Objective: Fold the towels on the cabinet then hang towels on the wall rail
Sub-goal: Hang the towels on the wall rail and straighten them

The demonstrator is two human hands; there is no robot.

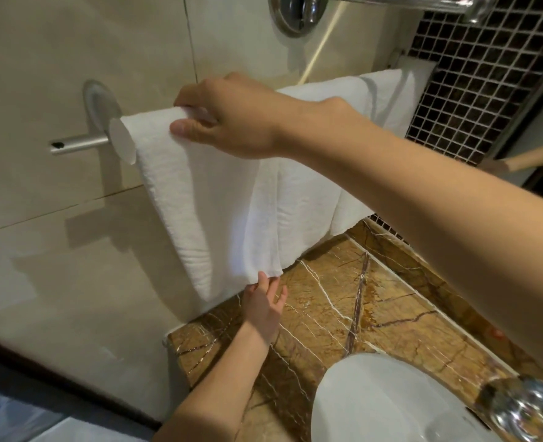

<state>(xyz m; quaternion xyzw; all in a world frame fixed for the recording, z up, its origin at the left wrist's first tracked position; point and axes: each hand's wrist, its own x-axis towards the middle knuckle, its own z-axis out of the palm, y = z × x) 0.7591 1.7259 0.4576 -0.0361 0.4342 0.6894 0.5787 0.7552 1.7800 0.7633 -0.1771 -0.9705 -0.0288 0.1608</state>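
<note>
- Towel (219,199): plain white, faint ribbed weave.
- Rail (79,145): brushed silver metal.
- Wall tiles (72,52): pale cream, unpatterned.
- Countertop (375,301): amber-brown marble with white and dark brown veins.
- Mosaic wall (474,90): small dark brown squares in a light grout grid.
- Basin (375,406): glossy white.
- Upper fitting (295,14): shiny chrome.

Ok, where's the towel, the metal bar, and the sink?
towel (219,199): head view, front hanging face.
rail (79,144): head view, bare metal end.
sink (375,403): head view, white rim.
</note>
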